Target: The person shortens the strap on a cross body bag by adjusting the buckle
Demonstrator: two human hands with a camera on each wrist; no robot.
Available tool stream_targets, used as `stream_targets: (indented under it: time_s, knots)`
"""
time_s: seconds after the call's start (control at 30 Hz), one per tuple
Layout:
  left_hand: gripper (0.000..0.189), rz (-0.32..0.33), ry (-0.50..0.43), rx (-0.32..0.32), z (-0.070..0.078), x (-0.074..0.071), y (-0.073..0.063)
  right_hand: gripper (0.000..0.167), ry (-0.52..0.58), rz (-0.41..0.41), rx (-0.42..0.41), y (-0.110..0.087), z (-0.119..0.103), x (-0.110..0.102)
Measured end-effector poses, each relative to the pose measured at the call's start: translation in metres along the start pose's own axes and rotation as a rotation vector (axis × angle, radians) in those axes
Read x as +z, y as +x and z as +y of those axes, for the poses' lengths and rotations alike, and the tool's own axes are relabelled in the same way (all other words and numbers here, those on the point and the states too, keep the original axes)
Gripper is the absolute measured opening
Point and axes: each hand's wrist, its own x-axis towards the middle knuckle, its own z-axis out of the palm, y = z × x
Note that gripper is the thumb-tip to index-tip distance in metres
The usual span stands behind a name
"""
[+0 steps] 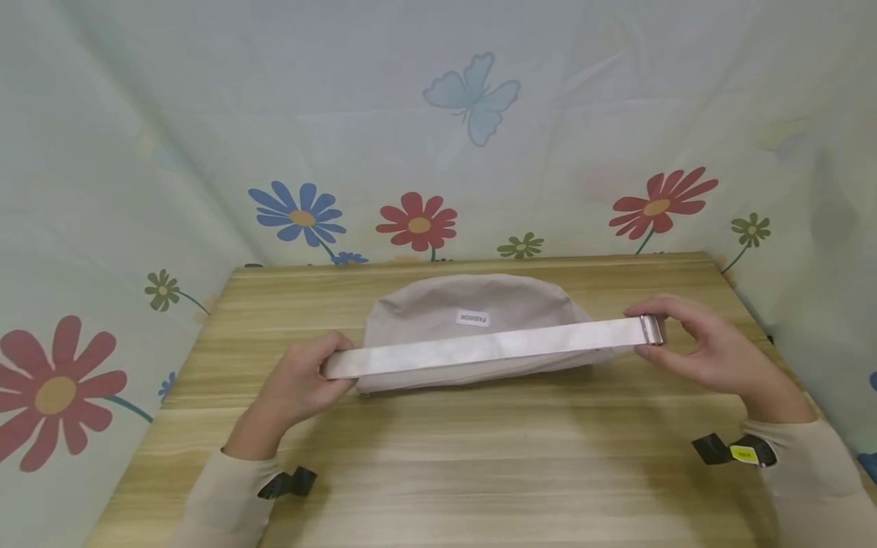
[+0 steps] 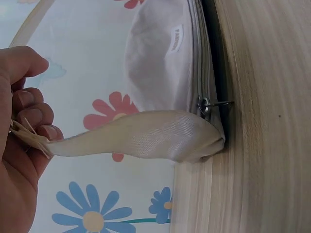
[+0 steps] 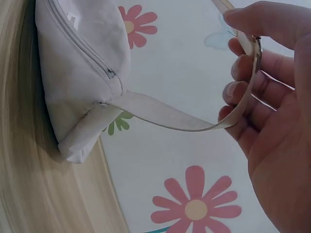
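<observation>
A pale beige fabric bag [image 1: 425,312] with a small white label [image 1: 473,318] rests on the table, its zipper [image 2: 198,63] along one edge. Its light webbing strap [image 1: 479,346] is stretched taut above the bag from hand to hand. My left hand [image 1: 304,380] grips the strap's left end with curled fingers; in the left wrist view the strap runs from there down to the bag's corner. At the other end, my right hand [image 1: 706,350] holds the strap by its metal buckle [image 1: 652,330], thumb and fingers around it.
The wood-grain table [image 1: 466,464] extends under the bag and toward me. A white sheet [image 1: 342,91] printed with flowers and a butterfly hangs behind the table and along its sides. Dark straps [image 1: 754,450] sit on my wrists.
</observation>
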Motion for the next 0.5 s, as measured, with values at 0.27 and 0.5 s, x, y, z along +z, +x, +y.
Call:
stream_targets:
  time_s: [0.27, 0.5]
  knots:
    - [0.039, -0.025, -0.194, -0.168, -0.008, -0.002, -0.009, 0.060, 0.167, 0.132, 0.132, -0.012, 0.006, 0.000]
    - [0.047, -0.087, -0.625, -0.239, -0.013, -0.003, -0.012, 0.051, 0.343, 0.227, 0.253, -0.016, 0.002, 0.004]
